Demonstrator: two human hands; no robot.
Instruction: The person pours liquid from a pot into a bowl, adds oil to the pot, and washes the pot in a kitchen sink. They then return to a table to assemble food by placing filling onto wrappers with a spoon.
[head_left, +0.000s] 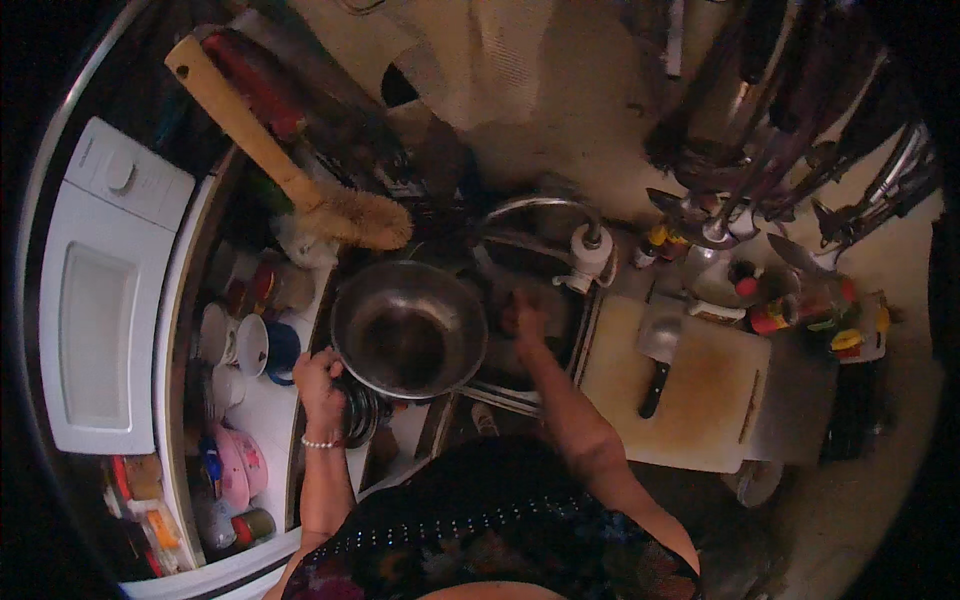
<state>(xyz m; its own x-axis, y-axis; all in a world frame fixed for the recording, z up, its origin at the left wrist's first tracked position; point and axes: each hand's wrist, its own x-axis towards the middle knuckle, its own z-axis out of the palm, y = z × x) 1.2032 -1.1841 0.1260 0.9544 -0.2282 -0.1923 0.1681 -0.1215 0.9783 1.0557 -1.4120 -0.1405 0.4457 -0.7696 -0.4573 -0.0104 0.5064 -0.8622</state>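
A deep metal pan (409, 330) is tilted so that its inside faces up at me, with a darker patch at its bottom. My left hand (321, 382) is curled at the pan's lower left rim and grips it there; a beaded bracelet circles that wrist. Inside the sink (555, 300) reaches my right hand (525, 319), lower than the pan and to its right. Dimness and blur hide its fingers, so whether it holds anything is unclear. Above the sink arches a metal faucet (536, 201) with a white fitting (589, 255) at its outlet.
A wooden-handled scrub brush (352, 214) juts in behind the pan. To the right, a cleaver (660, 345) lies on a cutting board (720, 390). Left shelves hold an enamel mug (274, 349) and pink bowls (244, 461); a white appliance (112, 300) stands beyond. Utensils (757, 150) hang upper right.
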